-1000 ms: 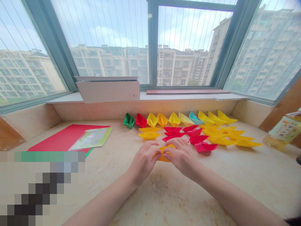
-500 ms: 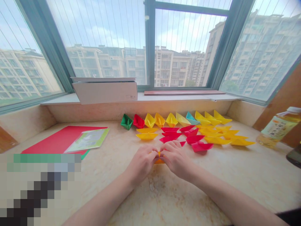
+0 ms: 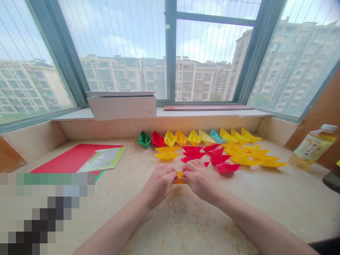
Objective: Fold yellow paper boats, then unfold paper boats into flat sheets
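Note:
My left hand (image 3: 159,185) and my right hand (image 3: 200,179) meet at the middle of the stone ledge. Both pinch a folded piece of yellow-orange origami paper (image 3: 180,178), which shows only in the gap between them. Just beyond my fingers lie several red paper boats (image 3: 193,156). To their right is a group of yellow paper boats (image 3: 244,161). A back row holds a green paper boat (image 3: 144,140), a red paper boat (image 3: 157,139), several yellow ones and a teal paper boat (image 3: 216,136).
A red paper sheet (image 3: 71,159) lies left of the boats, under a green-edged printed booklet (image 3: 102,159). A plastic bottle of yellow liquid (image 3: 312,148) stands at right. A white box (image 3: 122,106) sits on the sill before the window. The lower left is pixelated.
The orange paper has narrowed between my hands, and less of it shows now. My hands have drawn closer around it. The whole view has shifted slightly with my head.

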`<state>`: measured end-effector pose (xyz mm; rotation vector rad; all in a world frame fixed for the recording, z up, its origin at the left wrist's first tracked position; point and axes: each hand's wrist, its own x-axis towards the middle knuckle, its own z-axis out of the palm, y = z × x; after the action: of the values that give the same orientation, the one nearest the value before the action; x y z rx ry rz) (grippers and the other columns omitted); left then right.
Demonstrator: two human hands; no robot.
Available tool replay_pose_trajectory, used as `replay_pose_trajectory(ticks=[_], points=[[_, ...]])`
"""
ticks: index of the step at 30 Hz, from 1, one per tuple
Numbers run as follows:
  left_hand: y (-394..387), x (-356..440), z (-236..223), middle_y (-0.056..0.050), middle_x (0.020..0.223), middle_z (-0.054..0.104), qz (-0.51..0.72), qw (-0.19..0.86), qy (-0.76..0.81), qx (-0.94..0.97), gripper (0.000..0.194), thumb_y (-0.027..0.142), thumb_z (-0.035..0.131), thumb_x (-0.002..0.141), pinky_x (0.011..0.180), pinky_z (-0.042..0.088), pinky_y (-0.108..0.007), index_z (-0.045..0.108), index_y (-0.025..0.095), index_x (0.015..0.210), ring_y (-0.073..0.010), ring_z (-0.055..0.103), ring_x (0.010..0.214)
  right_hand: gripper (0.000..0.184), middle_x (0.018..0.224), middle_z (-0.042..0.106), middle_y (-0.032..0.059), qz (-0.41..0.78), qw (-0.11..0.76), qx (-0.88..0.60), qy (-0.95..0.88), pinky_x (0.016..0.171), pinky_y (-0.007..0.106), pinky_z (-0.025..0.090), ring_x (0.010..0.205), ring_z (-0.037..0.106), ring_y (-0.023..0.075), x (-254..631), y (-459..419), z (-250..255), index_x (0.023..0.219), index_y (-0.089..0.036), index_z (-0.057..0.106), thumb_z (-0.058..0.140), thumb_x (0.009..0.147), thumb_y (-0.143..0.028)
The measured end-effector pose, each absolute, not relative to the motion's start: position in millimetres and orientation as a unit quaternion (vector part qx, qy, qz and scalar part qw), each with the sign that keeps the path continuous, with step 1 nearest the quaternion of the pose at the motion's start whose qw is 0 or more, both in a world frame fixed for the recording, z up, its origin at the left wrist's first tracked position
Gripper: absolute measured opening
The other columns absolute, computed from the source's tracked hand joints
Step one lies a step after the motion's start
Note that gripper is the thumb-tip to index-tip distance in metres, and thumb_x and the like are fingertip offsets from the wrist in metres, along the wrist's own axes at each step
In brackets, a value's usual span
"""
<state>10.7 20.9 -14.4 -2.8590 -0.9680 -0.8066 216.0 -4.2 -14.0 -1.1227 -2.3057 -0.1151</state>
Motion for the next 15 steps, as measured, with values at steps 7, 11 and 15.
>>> replay_pose_trajectory(ticks=[7, 11, 15], points=[[22, 9, -11, -0.007, 0.099, 0.069, -0.279, -0.018, -0.324, -0.904, 0.005, 0.019, 0.062, 0.088, 0.085, 0.047, -0.037, 0.067, 0.018, 0.09, -0.0235, 0.062, 0.093, 0.015, 0.095, 0.069, 0.0043, -0.054, 0.292, -0.426, -0.855, 0.086, 0.04, 0.046, 0.09, 0.058, 0.0216, 217, -1, -13, 0.082, -0.02, 0.071, 0.062, 0.093, -0.017], [27, 4, -11, -0.006, 0.093, 0.07, -0.276, -0.02, -0.337, -0.9, 0.007, 0.016, 0.061, 0.087, 0.082, 0.047, -0.035, 0.067, 0.019, 0.085, -0.0225, 0.063, 0.089, 0.011, 0.107, 0.069, 0.0052, -0.041, 0.31, -0.413, -0.855, 0.092, 0.041, 0.046, 0.102, 0.059, 0.0228, 222, 1, -13, 0.095, -0.024, 0.073, 0.062, 0.094, -0.023], [40, -7, -10, -0.005, 0.089, 0.069, -0.28, -0.009, -0.37, -0.886, 0.011, 0.016, 0.059, 0.088, 0.08, 0.047, -0.034, 0.067, 0.019, 0.082, -0.0211, 0.063, 0.085, 0.021, 0.115, 0.068, 0.0067, -0.03, 0.363, -0.435, -0.823, 0.094, 0.042, 0.046, 0.109, 0.061, 0.0234, 231, 8, -12, 0.114, -0.025, 0.07, 0.059, 0.095, -0.024]])
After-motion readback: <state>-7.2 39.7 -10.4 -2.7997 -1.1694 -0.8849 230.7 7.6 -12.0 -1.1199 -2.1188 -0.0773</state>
